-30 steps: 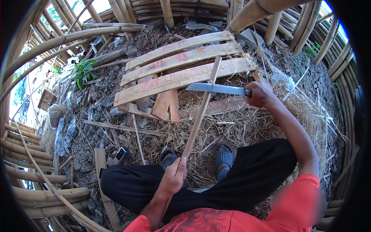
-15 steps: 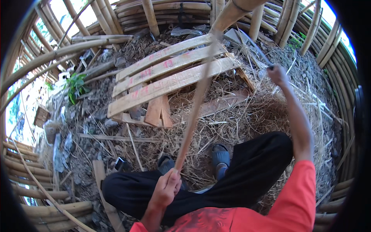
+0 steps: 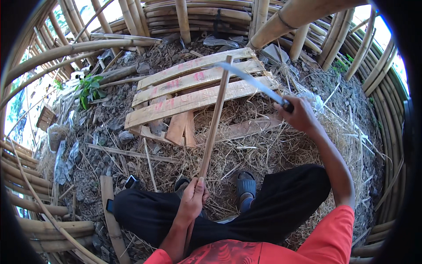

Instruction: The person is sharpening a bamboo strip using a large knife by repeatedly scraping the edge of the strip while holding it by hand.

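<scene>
My left hand [image 3: 192,199], above my left leg, is closed round the lower part of a long brown strip [image 3: 212,125], likely bamboo or wood. The strip rises away from me, its far end over the slatted pallet. My right hand [image 3: 299,115] grips the dark handle of a long knife [image 3: 257,84]. Its pale blade points left and its tip end is at the strip's far end, slightly blurred; I cannot tell whether they touch. Beyond both hands lies a pallet of pale wooden slats [image 3: 198,79] with red marks, resting on the ground.
Thin curled shavings [image 3: 263,145] cover the ground before my sandalled feet. A bamboo pole wall [image 3: 198,20] curves around, and a thick bamboo pole [image 3: 299,17] slants in at upper right. A phone [image 3: 130,181] lies by my left knee, beside a flat board [image 3: 112,220].
The knife has swung from the far right to the left, up to the strip's far end. The strip's far end has shifted left and my left hand keeps its hold.
</scene>
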Demonstrator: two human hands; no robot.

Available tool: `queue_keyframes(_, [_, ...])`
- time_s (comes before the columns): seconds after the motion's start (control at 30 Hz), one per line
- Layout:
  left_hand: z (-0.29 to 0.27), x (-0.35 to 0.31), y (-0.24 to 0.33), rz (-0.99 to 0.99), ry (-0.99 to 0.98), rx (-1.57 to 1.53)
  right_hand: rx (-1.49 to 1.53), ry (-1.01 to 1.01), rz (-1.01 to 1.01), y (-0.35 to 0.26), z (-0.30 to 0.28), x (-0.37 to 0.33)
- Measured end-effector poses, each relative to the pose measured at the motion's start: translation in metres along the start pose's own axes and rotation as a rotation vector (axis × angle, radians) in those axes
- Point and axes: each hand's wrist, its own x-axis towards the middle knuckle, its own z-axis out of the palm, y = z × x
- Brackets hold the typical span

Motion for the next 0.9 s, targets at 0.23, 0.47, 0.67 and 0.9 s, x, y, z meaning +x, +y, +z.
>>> queue_keyframes(0.23, [0.001, 0.004, 0.008, -0.112, -0.12, -0.152, -0.055, -0.394, -0.497, -0.091, 0.037, -0.029])
queue_keyframes(0.47, [-0.002, 0.012, -0.003, -0.025, -0.079, -0.021, -0.117, -0.603, -0.477, -0.107, 0.06, -0.045])
queue_keyframes(0.67, [-0.004, 0.01, -0.008, 0.103, -0.061, -0.068, -0.15, -0.533, -0.448, -0.1, 0.072, -0.037])
queue_keyframes(0.9, [-0.003, 0.002, 0.007, 0.016, -0.058, -0.091, -0.103, -0.339, -0.425, -0.079, 0.076, -0.016])
